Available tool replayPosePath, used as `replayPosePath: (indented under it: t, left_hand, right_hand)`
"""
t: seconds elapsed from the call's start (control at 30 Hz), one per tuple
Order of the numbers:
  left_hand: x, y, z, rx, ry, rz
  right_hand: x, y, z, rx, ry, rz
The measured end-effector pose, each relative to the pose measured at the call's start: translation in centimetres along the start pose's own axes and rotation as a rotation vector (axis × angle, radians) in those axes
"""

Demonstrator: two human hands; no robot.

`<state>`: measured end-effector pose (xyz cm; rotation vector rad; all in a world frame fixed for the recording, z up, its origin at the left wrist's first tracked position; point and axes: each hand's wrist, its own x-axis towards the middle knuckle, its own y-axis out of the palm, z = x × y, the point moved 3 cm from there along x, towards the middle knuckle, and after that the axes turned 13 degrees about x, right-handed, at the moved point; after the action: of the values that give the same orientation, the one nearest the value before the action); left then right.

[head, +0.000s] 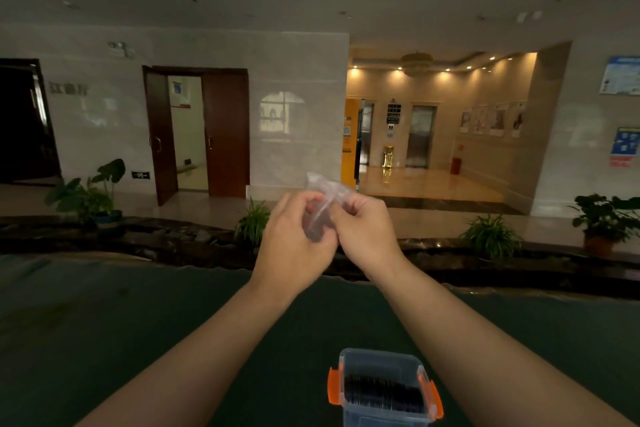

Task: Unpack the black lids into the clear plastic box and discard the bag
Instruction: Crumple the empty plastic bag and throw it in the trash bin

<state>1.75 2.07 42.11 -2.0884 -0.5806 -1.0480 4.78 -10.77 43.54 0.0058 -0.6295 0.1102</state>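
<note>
Above the dark bench, left hand and right hand squeeze shut on the bag, maybe empty, scrunching it to throw away; black lids sit in the clear plastic box.

Dark green table is filling the lower half of the view, its far edge running in front of a dark ledge. Clear plastic box with orange side latches is standing on it at the near edge, right of centre. Black lids are sitting packed in a row inside the box. Nothing else is showing on the cloth-like surface.
</note>
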Motion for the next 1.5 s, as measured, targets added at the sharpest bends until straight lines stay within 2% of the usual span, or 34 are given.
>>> replayPosePath:
  t: [0.13,0.27,0.33,0.4,0.5,0.6,0.77,0.93,1.07,1.17,1.27,1.33,1.5]
  left_hand:
    - [-1.0,-0.1,0.0,0.039,0.093,0.133]
    - [-1.2,-0.8,0.3,-0.077,0.161,0.073]
    - [-0.8,-1.4,1.5,-0.221,0.040,-0.030]
    - [0.0,-1.6,3.0,-0.291,-0.157,-0.050]
    - [0.9,-0.9,4.7,-0.500,-0.350,0.217]
    - [1.0,-0.1,5.5,-0.642,-0.393,0.449]
    - [0.3,2.1,5.1,-0.793,-0.397,0.540]
    - [-1.9,5.8,3.2,-0.931,-0.494,0.701]
    - [-4.6,9.8,-0.2,-1.103,-0.608,0.867]
    - [-7.1,12.6,-3.2,-1.010,-0.506,0.979]
    - [-9.9,16.0,-6.4,-0.932,-0.439,1.013]
    - [-12.2,18.7,-9.2,-0.889,-0.419,1.057]
    - [-18.4,25.0,-17.3,-0.889,-0.355,1.258]
  right_hand:
    - [-0.3,0.2,0.1,0.248,0.221,0.045]
    - [0.0,-0.2,-0.3,0.276,0.242,0.102]
    - [0.2,-0.5,-0.7,0.292,0.264,0.095]
    - [0.1,-0.6,-0.8,0.340,0.285,0.115]
    - [-0.2,-0.8,-1.0,0.364,0.310,0.173]
    - [-0.9,-1.7,-0.9,0.271,0.301,0.155]
    - [-3.4,-3.8,-0.8,0.101,0.407,0.153]
    - [-7.2,-7.1,-1.7,0.243,0.413,0.019]
    - [-11.1,-11.6,-3.1,0.386,0.497,-0.209]
    - [-14.4,-15.3,-3.8,0.390,0.507,-0.321]
    - [-18.5,-19.0,-4.3,0.286,0.492,-0.356]
    - [-21.8,-22.3,-4.8,0.314,0.512,-0.458]
    - [-30.3,-30.7,-5.5,0.257,0.574,-0.631]
